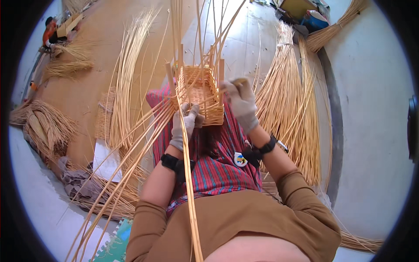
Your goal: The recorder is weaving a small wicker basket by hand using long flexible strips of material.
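Observation:
A small woven rectangular basket [201, 92] with upright stakes and long loose reeds sits over a red striped cloth [222, 166] on my lap. My gloved left hand [187, 122] grips the basket's near left corner, where several long reeds [187, 174] run down across my body and others fan out leftward. My gloved right hand [239, 98] is raised at the basket's right, beside a corner stake, with bent, slightly blurred fingers; what they hold, if anything, I cannot make out.
Reed bundles [288, 100] lie to the right and at the left [48, 124], with a flat woven panel [104, 113] and grey cloth [83, 183]. A person in orange [50, 32] sits at the upper left. Bags and boxes [305, 15] stand at the upper right.

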`<state>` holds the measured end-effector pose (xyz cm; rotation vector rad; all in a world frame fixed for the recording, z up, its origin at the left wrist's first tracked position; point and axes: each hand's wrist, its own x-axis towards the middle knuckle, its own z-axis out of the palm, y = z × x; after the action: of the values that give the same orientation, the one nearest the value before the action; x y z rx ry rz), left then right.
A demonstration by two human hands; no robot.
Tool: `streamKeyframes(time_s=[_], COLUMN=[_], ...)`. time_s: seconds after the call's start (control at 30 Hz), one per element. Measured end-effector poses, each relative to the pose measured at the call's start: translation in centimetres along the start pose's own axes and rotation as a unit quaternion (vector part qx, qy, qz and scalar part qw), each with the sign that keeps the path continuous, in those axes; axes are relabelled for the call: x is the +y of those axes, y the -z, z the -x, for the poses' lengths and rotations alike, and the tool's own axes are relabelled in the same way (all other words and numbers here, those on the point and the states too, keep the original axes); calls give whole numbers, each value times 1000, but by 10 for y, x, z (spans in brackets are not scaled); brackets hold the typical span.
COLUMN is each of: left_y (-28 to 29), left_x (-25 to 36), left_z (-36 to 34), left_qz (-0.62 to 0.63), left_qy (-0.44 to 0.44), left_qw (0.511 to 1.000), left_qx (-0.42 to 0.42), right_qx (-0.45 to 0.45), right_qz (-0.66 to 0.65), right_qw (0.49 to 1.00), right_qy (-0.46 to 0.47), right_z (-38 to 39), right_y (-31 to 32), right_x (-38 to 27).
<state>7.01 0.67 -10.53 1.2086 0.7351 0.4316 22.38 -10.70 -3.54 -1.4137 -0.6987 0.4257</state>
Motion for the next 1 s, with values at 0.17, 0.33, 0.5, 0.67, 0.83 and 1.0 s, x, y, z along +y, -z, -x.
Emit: streamKeyframes(time_s=[0.17,0.33,0.5,0.67,0.83,1.0], left_y=[-7,-14,-5,29,23,35], left_x=[-18,-22,2,1,11,24], left_z=[-4,-10,4,5,17,41], left_qz=[89,136,108,-23,-117,-617], left_qy=[-42,-18,-13,-11,-20,-196], left_qw=[988,984,992,996,989,762], left_qx=[117,111,63,-87,-93,29], right_qx=[-100,-52,45,231,-87,-133], right_qz=[407,335,-39,-136,104,493], right_qw=[894,899,984,962,970,791], right_qy=[158,278,170,-56,-201,337], right_z=[-83,-101,14,43,52,49], right_y=[-87,-82,-11,32,64,-7], right_x=[-30,-3,-8,52,40,4])
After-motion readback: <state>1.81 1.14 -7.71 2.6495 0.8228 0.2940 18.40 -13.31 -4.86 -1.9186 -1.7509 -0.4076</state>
